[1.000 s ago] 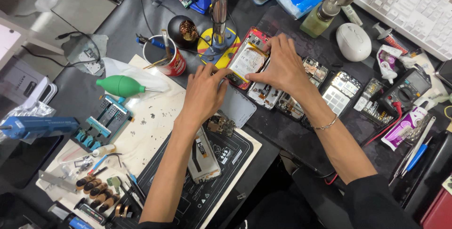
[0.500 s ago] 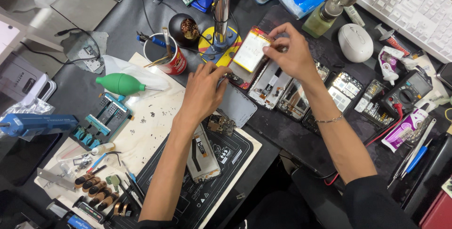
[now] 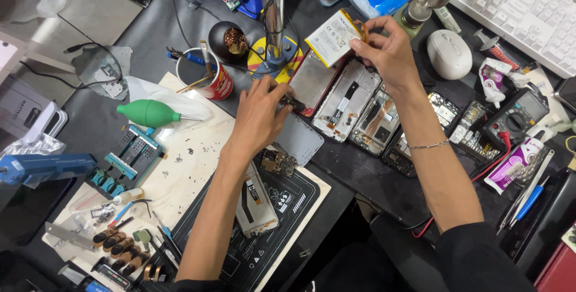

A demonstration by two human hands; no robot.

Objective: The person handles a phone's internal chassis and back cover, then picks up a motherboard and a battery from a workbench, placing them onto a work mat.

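Right hand (image 3: 390, 52) pinches top edge of flat phone battery (image 3: 333, 37), lifted far of open phone frame (image 3: 316, 82) on table (image 3: 360, 172). Left hand (image 3: 259, 115), fingers closed on small dark part (image 3: 293, 102) at frame's edge. Battery probably light, thin, bendable, puncture-prone; best held by edges, away from orange flex.

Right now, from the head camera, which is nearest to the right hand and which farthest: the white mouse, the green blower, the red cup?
1. White mouse, just to the right of the right hand, nearest.
2. Red cup, across the bench to the left, past the metal stand.
3. Green blower, farther left still on the pale mat, farthest.
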